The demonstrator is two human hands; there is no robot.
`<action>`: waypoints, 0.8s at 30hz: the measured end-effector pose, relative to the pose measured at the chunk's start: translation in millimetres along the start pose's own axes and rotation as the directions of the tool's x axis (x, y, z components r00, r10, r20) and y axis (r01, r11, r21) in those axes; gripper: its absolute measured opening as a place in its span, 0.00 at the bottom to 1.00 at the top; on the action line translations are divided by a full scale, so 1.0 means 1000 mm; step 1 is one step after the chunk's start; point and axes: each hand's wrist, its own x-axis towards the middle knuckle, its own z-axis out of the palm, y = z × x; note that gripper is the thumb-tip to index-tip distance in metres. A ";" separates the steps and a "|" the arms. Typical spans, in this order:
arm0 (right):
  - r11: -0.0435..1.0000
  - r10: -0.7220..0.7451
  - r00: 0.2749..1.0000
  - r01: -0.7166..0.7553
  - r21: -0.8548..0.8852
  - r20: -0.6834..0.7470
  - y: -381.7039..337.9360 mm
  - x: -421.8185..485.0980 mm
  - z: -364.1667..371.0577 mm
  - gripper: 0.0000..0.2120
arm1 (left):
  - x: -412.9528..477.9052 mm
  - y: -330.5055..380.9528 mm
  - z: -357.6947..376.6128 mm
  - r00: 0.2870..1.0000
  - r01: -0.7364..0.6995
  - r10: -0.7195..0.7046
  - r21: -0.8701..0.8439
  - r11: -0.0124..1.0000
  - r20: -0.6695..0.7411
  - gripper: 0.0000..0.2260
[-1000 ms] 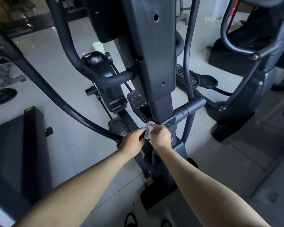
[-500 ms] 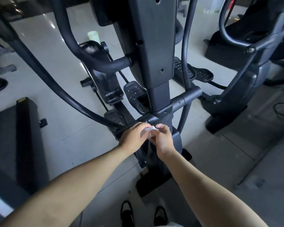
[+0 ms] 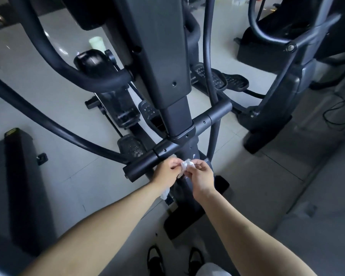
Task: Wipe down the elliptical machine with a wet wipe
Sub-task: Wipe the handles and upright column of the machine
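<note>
The black elliptical machine (image 3: 163, 56) fills the middle of the head view, its upright column running down to a horizontal crossbar (image 3: 179, 144). Just below that crossbar, in front of the lower column, both hands hold a small crumpled white wet wipe (image 3: 186, 164). My left hand (image 3: 167, 172) pinches its left side and my right hand (image 3: 202, 176) pinches its right side. A strip of white material hangs below my left wrist. The wipe is off the machine's surface, a little in front of it.
A second dark elliptical (image 3: 283, 80) stands to the right. A dark treadmill deck (image 3: 16, 186) lies at the left. Curved handlebar arms (image 3: 54, 124) sweep across the left. Pedals (image 3: 130, 147) sit behind the crossbar. My black shoes (image 3: 155, 259) show at the bottom on the tiled floor.
The wipe has come off the column near the crossbar joint. Both hands have dropped slightly below the crossbar and now hold the bunched wipe between them. The camera tilted down, showing my shoes.
</note>
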 end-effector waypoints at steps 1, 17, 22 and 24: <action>1.000 -0.018 0.999 0.018 -0.012 -0.040 -0.001 0.006 -0.001 0.09 | 0.004 -0.006 0.002 1.000 0.026 -0.026 0.026 0.999 -0.005 0.08; 0.974 -0.189 0.981 0.183 -0.132 -0.032 -0.007 0.056 0.026 0.03 | 0.056 -0.015 0.035 0.963 0.226 -0.248 -0.174 0.958 -0.111 0.26; 0.975 -0.221 0.963 0.220 -0.028 -0.152 -0.038 0.076 0.025 0.05 | 0.053 -0.015 0.032 0.982 0.139 -0.171 -0.292 0.946 -0.086 0.06; 0.974 -0.224 0.950 0.216 -0.061 -0.217 -0.036 0.086 0.026 0.06 | 0.052 -0.014 0.031 0.985 0.133 -0.159 -0.292 0.947 -0.065 0.10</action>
